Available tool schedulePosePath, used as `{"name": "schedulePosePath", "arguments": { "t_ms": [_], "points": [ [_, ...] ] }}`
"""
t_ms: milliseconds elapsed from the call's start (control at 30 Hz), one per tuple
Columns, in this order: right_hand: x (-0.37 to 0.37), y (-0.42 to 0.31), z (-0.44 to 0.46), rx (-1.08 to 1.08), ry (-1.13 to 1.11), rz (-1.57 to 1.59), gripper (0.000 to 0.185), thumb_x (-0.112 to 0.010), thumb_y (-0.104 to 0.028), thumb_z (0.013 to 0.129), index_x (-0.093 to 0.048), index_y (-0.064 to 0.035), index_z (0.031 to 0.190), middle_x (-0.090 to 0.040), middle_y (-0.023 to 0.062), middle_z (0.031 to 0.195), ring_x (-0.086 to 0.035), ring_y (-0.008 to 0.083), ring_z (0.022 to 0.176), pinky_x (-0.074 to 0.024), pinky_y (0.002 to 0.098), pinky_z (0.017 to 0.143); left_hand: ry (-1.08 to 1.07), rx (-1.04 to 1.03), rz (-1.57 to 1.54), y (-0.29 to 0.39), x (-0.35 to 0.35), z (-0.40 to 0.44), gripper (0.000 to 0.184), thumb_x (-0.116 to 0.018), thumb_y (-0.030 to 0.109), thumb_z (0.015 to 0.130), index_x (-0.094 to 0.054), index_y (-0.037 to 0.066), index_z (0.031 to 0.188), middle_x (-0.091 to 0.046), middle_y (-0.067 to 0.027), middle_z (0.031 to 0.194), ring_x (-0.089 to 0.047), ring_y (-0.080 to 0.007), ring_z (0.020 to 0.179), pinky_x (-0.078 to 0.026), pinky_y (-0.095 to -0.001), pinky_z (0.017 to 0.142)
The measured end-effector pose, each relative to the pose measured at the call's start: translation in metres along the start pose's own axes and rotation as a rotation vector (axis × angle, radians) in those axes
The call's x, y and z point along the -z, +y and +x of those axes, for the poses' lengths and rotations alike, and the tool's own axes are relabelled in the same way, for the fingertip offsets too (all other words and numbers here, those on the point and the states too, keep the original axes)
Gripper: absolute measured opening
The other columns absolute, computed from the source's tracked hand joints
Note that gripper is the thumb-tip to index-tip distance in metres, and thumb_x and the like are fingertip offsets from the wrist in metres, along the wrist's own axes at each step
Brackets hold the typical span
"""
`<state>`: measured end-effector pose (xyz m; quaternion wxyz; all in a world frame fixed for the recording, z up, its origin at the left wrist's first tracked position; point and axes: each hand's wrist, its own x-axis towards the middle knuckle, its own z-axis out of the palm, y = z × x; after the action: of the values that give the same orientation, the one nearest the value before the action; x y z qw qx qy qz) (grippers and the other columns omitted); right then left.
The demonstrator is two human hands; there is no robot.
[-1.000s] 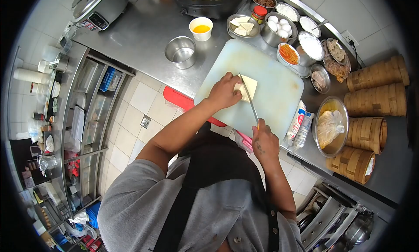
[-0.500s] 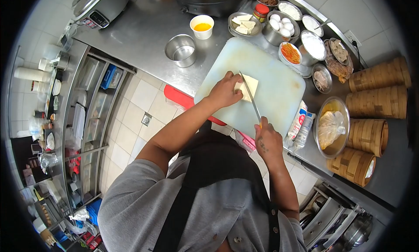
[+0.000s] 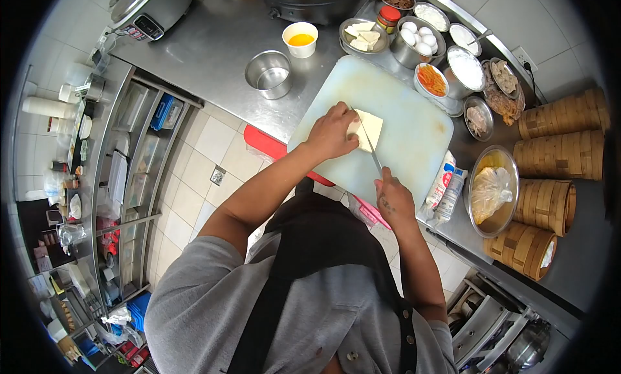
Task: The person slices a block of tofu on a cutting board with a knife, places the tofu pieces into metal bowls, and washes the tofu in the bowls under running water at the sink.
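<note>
A pale yellow square slab (image 3: 371, 127), perhaps tofu or cheese, lies on the white cutting board (image 3: 414, 134). My left hand (image 3: 332, 132) presses on its left side with curled fingers, which hide part of it. My right hand (image 3: 395, 200) is closed around the handle of a kitchen knife (image 3: 375, 158), below the slab and over the near part of the board. The knife's blade runs up and left across the slab, its tip close to my left fingers. How deep the edge sits cannot be made out.
A steel bowl (image 3: 268, 75) and a cup of yellow liquid (image 3: 300, 40) stand left of the board. Behind it are a plate of pale pieces (image 3: 363, 36), a pot of eggs (image 3: 417, 39) and shredded carrot (image 3: 431, 80). Rightward are a large bowl (image 3: 491, 191) and bamboo steamers (image 3: 561, 141).
My right hand has drawn the knife back slightly toward my body, so the blade tip sits lower on the slab. My left hand has barely moved.
</note>
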<state>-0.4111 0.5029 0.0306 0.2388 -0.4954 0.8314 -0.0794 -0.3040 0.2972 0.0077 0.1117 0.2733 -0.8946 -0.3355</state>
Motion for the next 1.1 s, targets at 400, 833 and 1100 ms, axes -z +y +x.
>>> {"name": "schedulePosePath", "arguments": {
  "t_ms": [400, 833, 1100],
  "points": [
    [-0.019, 0.009, 0.004, 0.013, 0.037, 0.062, 0.027, -0.049, -0.022, 0.097, -0.048, -0.0032, 0.116, -0.064, 0.0233, 0.086, -0.065, 0.0417, 0.079, -0.0517, 0.0504, 0.071, -0.643, -0.539, 0.618, 0.019, -0.004, 0.066, 0.076, -0.084, 0.022, 0.06, -0.054, 0.022, 0.129, -0.041, -0.0096, 0.135, -0.04, -0.032, 0.128, -0.019, -0.0671, 0.112],
    [-0.017, 0.025, -0.03, -0.028, -0.021, 0.081, 0.027, -0.047, -0.023, 0.097, -0.048, -0.0034, 0.116, -0.065, 0.0218, 0.09, -0.065, 0.0424, 0.081, -0.0521, 0.0508, 0.073, -0.63, -0.507, 0.64, 0.025, -0.011, 0.066, 0.064, -0.081, 0.019, 0.058, -0.056, 0.017, 0.117, -0.044, -0.0105, 0.127, -0.044, -0.0318, 0.12, -0.034, -0.0539, 0.106],
    [0.013, 0.078, -0.147, -0.194, -0.069, 0.323, 0.029, -0.054, -0.028, 0.094, -0.051, -0.0076, 0.115, -0.064, 0.0237, 0.083, -0.063, 0.0444, 0.081, -0.0472, 0.0529, 0.069, -0.582, -0.345, 0.572, 0.029, -0.01, 0.067, 0.062, -0.081, 0.022, 0.058, -0.057, 0.012, 0.114, -0.046, -0.0125, 0.123, -0.05, -0.0329, 0.111, -0.047, -0.0438, 0.093]
  ]
}}
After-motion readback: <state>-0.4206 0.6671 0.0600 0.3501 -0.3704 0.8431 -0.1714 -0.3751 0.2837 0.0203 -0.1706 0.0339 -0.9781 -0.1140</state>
